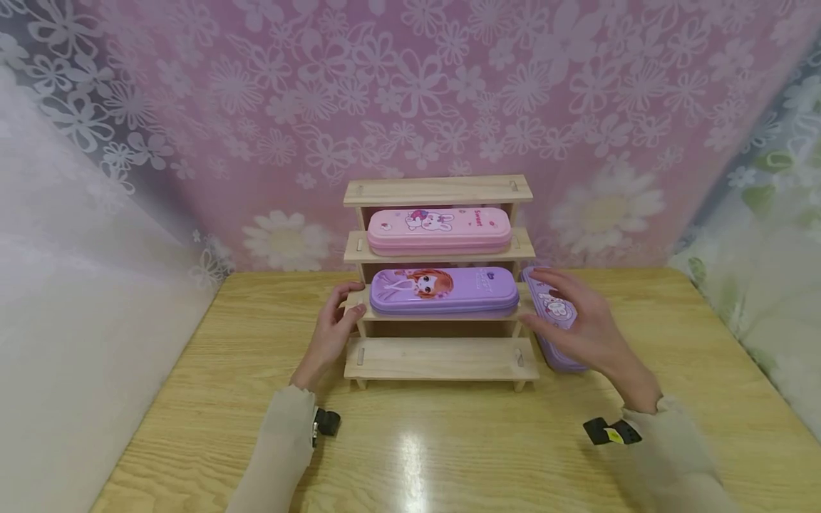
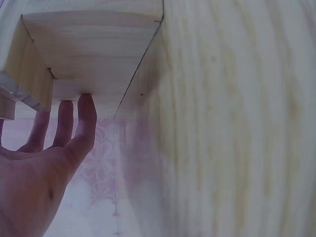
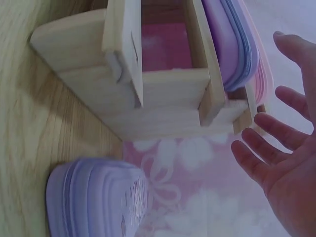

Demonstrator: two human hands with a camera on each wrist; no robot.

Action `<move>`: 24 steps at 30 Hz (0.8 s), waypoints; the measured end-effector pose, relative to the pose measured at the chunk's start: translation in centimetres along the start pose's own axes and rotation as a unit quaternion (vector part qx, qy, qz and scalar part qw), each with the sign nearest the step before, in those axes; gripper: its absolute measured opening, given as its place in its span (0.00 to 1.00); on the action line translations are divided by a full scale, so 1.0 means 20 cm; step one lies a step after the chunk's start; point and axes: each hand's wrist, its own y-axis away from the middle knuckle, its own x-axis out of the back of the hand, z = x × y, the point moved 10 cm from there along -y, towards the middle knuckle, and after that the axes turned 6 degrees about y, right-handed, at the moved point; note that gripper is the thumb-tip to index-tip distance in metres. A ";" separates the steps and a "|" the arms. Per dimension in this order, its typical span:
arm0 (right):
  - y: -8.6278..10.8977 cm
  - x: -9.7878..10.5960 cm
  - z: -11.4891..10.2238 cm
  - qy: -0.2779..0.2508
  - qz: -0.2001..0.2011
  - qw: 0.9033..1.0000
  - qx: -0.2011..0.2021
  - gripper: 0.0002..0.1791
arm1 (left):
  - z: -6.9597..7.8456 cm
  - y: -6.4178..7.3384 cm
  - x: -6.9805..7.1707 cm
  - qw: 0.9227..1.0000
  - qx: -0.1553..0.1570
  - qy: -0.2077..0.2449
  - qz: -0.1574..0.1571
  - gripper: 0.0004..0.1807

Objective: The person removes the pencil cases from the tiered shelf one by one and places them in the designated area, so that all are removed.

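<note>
A wooden tiered shelf (image 1: 442, 360) stands on the table. A purple pencil case (image 1: 477, 292) with a red-haired doll picture lies on its second tier from the bottom, and a pink pencil case (image 1: 442, 231) with a rabbit lies on the tier above. My left hand (image 1: 335, 324) grips the left end of the purple case's tier, thumb in front; in the left wrist view its fingers (image 2: 86, 116) touch the wood. My right hand (image 1: 586, 324) hovers with spread fingers by the tier's right end, holding nothing. It partly covers another purple pencil case (image 1: 554, 310) beside the shelf.
The wood-grain table (image 1: 256, 427) runs up to a pink floral backdrop (image 1: 417, 92). Pale cloth walls (image 1: 83, 320) close in both sides. The shelf's bottom and top tiers carry no case. A black strap device (image 1: 612, 432) sits on each wrist.
</note>
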 end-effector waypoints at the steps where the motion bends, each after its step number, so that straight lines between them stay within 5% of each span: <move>1: -0.01 -0.01 -0.01 -0.002 0.000 1.000 0.004 0.41 | 0.00 0.00 0.00 1.000 0.002 0.000 0.000 0.20; 12: -0.06 -0.13 -0.04 -0.021 -0.019 0.999 0.017 0.39 | -0.01 0.01 0.00 1.000 0.003 -0.009 -0.001 0.20; 24: -0.09 -0.21 0.01 -0.002 -0.042 0.999 -0.028 0.37 | -0.01 0.00 0.00 1.000 -0.003 -0.003 0.002 0.20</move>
